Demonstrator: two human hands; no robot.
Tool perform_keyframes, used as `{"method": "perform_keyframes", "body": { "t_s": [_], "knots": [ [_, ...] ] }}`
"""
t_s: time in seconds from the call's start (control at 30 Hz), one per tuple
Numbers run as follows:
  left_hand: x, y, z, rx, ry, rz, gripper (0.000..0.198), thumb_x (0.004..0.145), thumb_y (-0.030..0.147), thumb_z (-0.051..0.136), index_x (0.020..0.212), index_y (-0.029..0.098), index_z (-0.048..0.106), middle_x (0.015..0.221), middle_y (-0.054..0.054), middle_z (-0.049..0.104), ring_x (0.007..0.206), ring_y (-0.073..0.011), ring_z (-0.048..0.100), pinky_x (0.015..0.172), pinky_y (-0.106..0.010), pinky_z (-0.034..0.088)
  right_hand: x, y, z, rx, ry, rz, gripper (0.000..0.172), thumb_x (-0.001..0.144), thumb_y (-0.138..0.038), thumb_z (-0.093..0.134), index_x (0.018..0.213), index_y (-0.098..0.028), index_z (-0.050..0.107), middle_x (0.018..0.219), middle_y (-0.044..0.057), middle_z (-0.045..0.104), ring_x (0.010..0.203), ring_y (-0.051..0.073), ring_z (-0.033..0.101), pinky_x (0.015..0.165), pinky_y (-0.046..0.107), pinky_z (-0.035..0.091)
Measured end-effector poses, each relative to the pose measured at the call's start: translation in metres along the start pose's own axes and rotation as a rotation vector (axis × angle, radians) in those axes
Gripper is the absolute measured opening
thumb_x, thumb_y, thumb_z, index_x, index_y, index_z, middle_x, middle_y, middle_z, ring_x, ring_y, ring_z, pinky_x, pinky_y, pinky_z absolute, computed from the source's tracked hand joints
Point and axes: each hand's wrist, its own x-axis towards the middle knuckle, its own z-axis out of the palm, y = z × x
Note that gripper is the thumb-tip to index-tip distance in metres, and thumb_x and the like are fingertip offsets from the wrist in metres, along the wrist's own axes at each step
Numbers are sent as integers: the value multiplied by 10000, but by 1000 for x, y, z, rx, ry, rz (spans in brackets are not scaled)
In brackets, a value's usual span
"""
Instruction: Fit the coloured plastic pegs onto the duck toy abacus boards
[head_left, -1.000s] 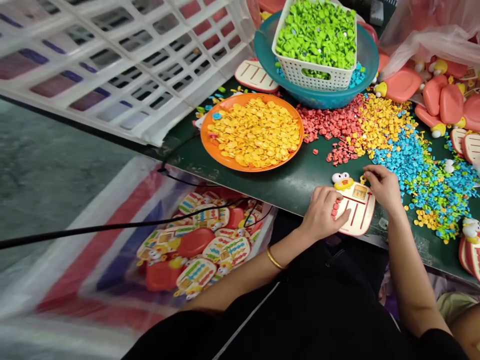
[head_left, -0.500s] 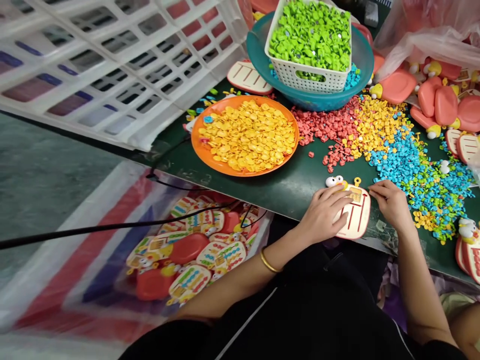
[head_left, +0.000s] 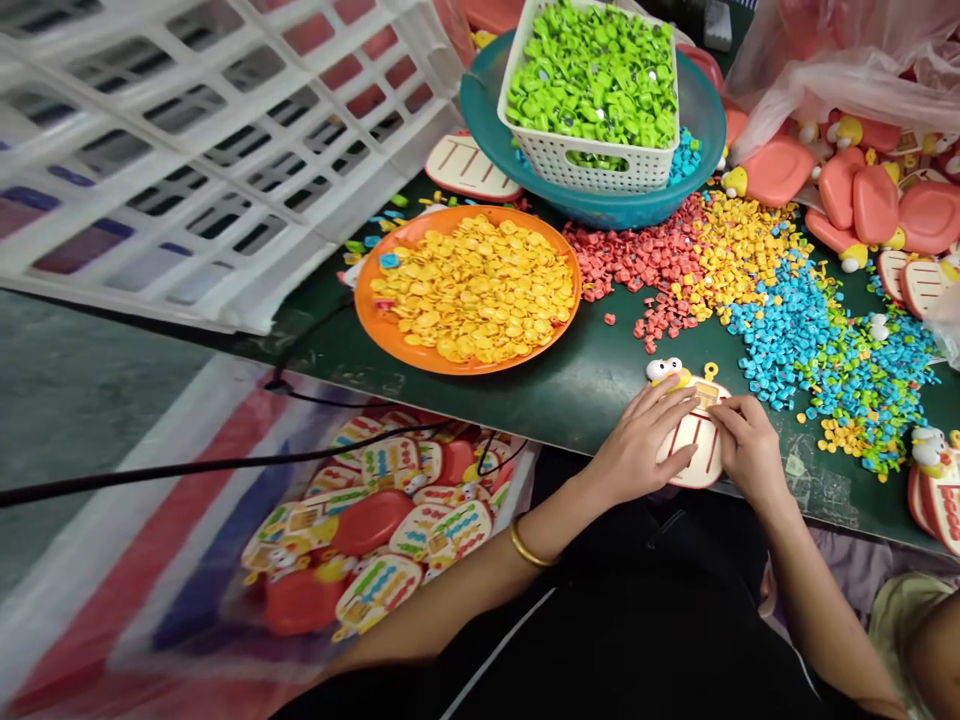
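Note:
A cream duck-shaped toy board (head_left: 694,440) with red slots lies at the near edge of the dark green table (head_left: 592,375). My left hand (head_left: 646,445) rests on the board's left side, fingers curled over it and holding it down. My right hand (head_left: 746,445) is on the board's right side with its fingertips pinched together at the top slot; what they hold is too small to see. Just beyond lie heaps of small red beads (head_left: 649,260), yellow beads (head_left: 742,240) and blue beads (head_left: 817,335).
An orange plate (head_left: 375,325) of yellow discs sits left of the board. Behind it a teal bowl (head_left: 487,130) holds a white basket (head_left: 592,160) of green pieces. Pink toy shells (head_left: 862,195) lie at the far right. A striped bag (head_left: 120,560) of finished boards (head_left: 390,520) sits below the table; a white crate (head_left: 187,150) leans at left.
My right hand came back from the edge of the blue bead heap to the board's top right. My left hand stayed on the board. The view shifted a little.

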Motion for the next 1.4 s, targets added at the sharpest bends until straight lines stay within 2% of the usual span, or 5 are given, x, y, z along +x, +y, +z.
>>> {"method": "perform_keyframes", "body": {
  "t_s": [0.4, 0.7, 0.9, 1.07, 1.4],
  "knots": [
    [0, -2, 6, -20, 104, -43, 686, 948, 364, 550, 1537, 167, 258, 1561, -166, 375, 1497, -322, 261, 1201, -566, 307, 27, -16, 8, 183, -198, -100, 215, 937, -193, 481, 972, -230, 691, 958, 69, 651, 940, 195, 619, 862, 329, 527],
    [-3, -3, 9, 44, 163, 52, 520, 956, 341, 552, 1433, 154, 462, 1496, -154, 484, 1502, -323, 261, 1189, -606, 313, 165, 44, 7, -352, -100, -26, 484, 929, -286, 545, 1373, -95, 522, 1474, 249, 455, 1377, 357, 396, 1121, 558, 315],
    [-4, -1, 13, 1, 284, 66, 587, 930, 329, 598, 1458, 143, 421, 1458, -171, 519, 1468, -309, 346, 1169, -582, 374, 120, 46, 8, -448, -226, -117, 456, 1005, -263, 371, 1428, -137, 486, 1560, 195, 378, 1453, 325, 331, 1180, 611, 160],
    [-5, -2, 10, -29, 323, 62, 522, 900, 335, 657, 1368, 149, 523, 1328, -155, 613, 1406, -311, 435, 1114, -558, 458, 84, 43, -10, -272, 15, -61, 327, 984, -316, 451, 1181, -211, 691, 1272, 150, 634, 1229, 290, 534, 1049, 523, 406],
    [-12, 0, 9, 7, 273, 4, 542, 905, 356, 631, 1405, 185, 515, 1324, -136, 610, 1341, -308, 478, 1101, -550, 458, 92, 31, -7, -265, -135, 5, 177, 903, -230, 577, 919, -232, 754, 1005, 98, 719, 1000, 264, 628, 804, 370, 508]
  ]
}}
